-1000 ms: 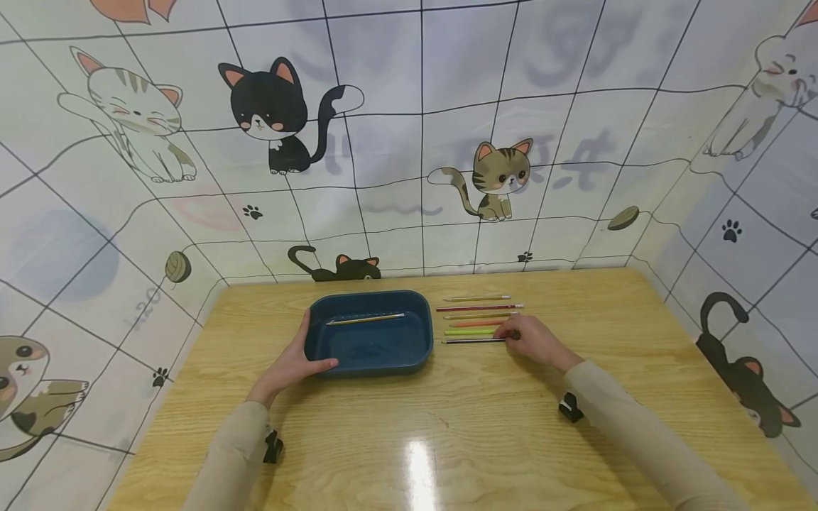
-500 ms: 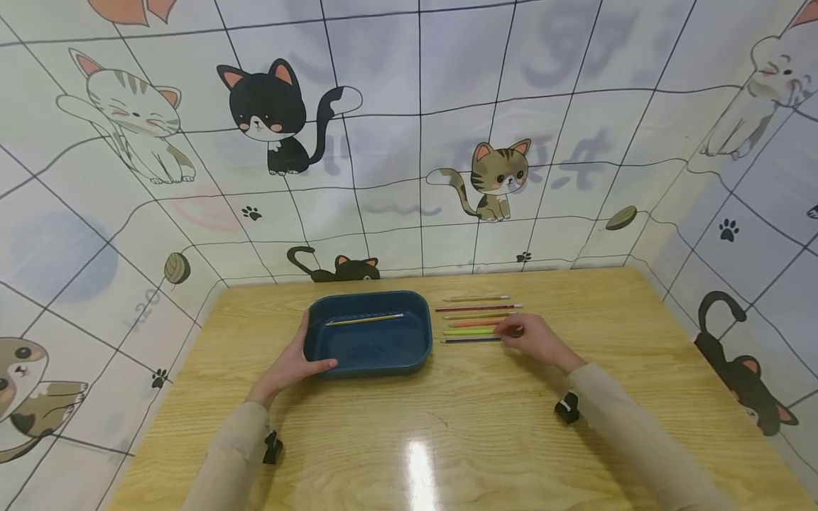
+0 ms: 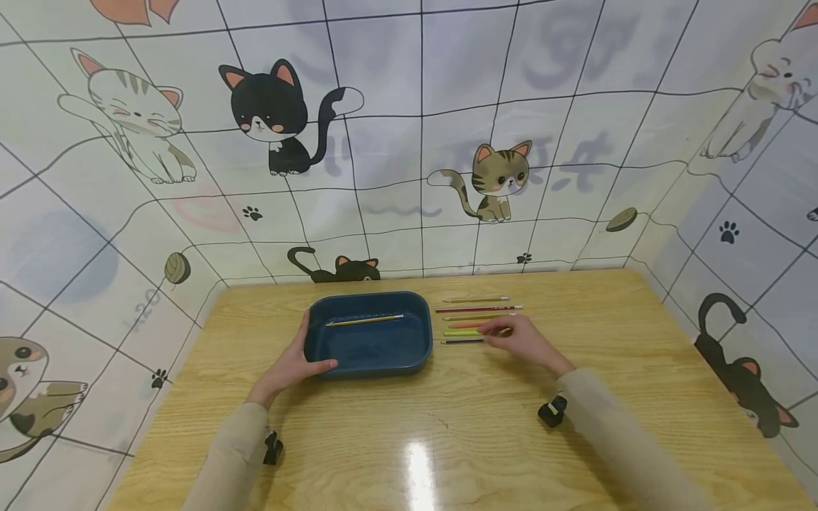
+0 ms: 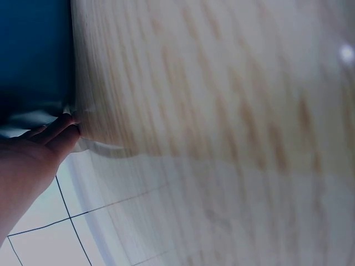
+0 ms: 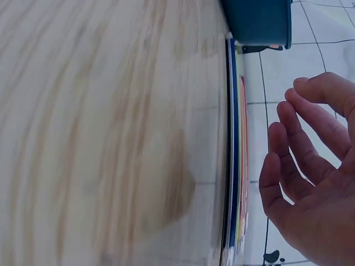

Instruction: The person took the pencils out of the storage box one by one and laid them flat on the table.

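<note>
Gripping the dark-blue tub was the left hand; the right hand, loosely curled, hovered above pencils.

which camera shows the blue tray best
The head view: it shows the blue tray, its rim, its inside and the pencil lying there, with only the left hand over one end. The left wrist view has just a dark, cropped part at upper left; the right wrist view, just a cropped part at the top.
</note>
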